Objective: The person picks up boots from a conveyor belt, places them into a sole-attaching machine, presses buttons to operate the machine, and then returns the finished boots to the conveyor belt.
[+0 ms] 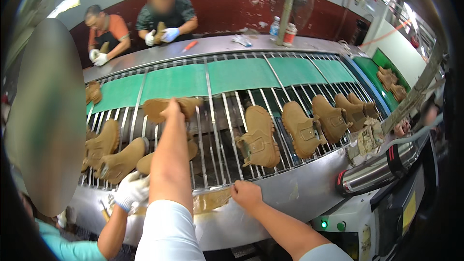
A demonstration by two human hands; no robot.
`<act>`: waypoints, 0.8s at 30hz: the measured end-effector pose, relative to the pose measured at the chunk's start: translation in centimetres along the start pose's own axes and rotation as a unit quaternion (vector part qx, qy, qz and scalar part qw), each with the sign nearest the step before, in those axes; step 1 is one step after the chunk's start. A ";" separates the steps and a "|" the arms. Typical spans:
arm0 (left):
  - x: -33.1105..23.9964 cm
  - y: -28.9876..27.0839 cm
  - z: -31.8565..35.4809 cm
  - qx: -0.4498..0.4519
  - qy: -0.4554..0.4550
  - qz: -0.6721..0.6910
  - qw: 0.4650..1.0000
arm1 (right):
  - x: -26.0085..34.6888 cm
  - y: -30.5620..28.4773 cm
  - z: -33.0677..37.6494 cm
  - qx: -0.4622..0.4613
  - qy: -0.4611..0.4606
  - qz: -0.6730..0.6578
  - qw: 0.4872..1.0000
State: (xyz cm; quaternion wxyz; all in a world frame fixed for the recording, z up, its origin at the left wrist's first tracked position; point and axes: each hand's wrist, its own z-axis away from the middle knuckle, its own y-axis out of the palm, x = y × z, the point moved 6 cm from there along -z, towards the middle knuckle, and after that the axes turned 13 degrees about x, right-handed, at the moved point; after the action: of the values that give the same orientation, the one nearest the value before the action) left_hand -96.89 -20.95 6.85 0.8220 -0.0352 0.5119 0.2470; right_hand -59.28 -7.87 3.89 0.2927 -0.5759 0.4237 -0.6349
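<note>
My left hand [172, 108] reaches far out over the rod conveyor [212, 130], its fingers closed on a tan boot [155, 109]. That boot lies sideways close to the green belt strip, partly hidden by my hand. Another tan boot [192, 150] is partly covered by my left forearm. Near the conveyor's front metal edge rests my right hand [246, 195], fingers curled in with nothing seen in them. Beyond it, a tan boot [261, 137] lies on the rods, nearest in a row with another boot [299, 128] and several more to the right.
A co-worker's white-gloved hand [131, 191] is beside my left forearm, near boots [121, 160] at left. Two people handle footwear across the line. Bottles [289, 34] and an orange-handled tool [190, 45] stand or lie on the far ledge. A metal cylinder [377, 170] juts in at right.
</note>
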 end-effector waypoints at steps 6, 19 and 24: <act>-1.5 -1.8 16.4 0.380 -0.089 0.083 0.917 | -1.0 0.5 0.1 0.035 0.035 0.017 0.999; 6.1 -20.0 56.2 0.694 -0.385 0.345 0.501 | 1.1 -13.7 22.0 -0.026 -0.196 -0.784 0.588; 8.5 -24.9 65.3 0.656 -0.531 0.154 0.514 | 4.7 -21.2 34.1 -0.146 -0.247 -0.817 0.500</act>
State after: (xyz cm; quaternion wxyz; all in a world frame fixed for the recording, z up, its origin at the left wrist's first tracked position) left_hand -29.11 -19.29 25.65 0.6795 0.7309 -0.0061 -0.0632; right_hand -24.15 -8.77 23.92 -0.3520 -0.8339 -0.2381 -0.3523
